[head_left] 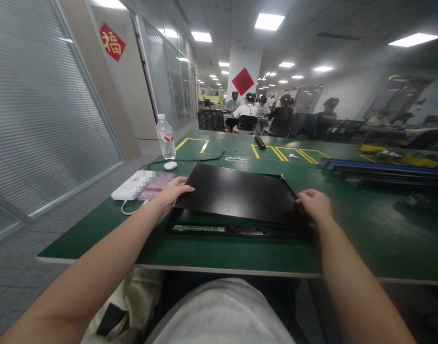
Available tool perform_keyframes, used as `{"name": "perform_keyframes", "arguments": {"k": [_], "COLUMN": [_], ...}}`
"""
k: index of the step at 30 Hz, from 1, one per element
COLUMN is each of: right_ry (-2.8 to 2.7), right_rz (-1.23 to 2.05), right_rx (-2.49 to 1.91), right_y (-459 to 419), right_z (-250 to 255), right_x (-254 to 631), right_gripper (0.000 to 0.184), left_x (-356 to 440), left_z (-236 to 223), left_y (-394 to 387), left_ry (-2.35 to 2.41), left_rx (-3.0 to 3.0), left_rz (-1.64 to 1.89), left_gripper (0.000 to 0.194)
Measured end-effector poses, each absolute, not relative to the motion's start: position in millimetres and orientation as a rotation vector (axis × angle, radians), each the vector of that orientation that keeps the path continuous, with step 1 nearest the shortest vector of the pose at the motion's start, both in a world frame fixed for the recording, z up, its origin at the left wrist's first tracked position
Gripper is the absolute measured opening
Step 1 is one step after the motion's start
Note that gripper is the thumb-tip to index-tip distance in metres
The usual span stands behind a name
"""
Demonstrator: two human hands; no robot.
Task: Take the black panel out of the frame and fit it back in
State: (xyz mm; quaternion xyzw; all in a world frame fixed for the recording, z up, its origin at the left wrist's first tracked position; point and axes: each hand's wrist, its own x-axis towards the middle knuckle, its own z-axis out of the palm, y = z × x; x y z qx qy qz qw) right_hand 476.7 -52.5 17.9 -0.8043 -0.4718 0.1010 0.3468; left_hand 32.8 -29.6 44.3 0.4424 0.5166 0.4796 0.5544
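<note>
A flat, glossy black screen panel (pixel 236 193) is tilted above a black frame (pixel 265 232) on the green table. My left hand (pixel 173 192) grips the panel's left edge, thumb on top and the other fingers partly hidden behind it. At the right edge, my right hand (pixel 315 204) is closed in a pinch on the panel's side. Along the near side of the frame, a green circuit board strip (pixel 199 229) shows below the panel. The rest of the frame's inside is covered.
To the left are a water bottle (pixel 165 138), a white power bank (pixel 129 186), a phone (pixel 156 185) and a white oval object (pixel 170 165). A black cable (pixel 200 159) crosses behind the panel. Long dark panels (pixel 383 172) are stacked right. People (pixel 246 110) sit farther back.
</note>
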Motion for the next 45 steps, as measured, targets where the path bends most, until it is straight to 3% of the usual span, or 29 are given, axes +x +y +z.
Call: {"name": "perform_keyframes", "arguments": {"k": [11, 18, 27, 45], "right_ry": [-1.388, -1.376, -1.312, -1.252], "right_rz": [0.071, 0.111, 0.263, 0.328], "right_rx": [-2.218, -2.203, -2.129, -2.049], "right_y": [-53.5, -52.5, -52.3, -58.0], "right_z": [20.2, 18.3, 19.1, 21.2], "right_x": [472.8, 474.7, 475.6, 472.5], "right_gripper": [0.025, 0.024, 0.030, 0.031], "left_x": [32.7, 33.6, 34.1, 32.4], "left_z": [42.1, 43.3, 42.8, 41.7], "left_y": [-27.7, -27.4, -23.8, -25.4], "left_ry": [1.197, 1.209, 1.160, 1.135], "left_rx": [1.034, 0.998, 0.877, 0.915], "left_rz": [1.145, 1.151, 1.246, 1.118], "left_gripper": [0.052, 0.049, 0.028, 0.033]}}
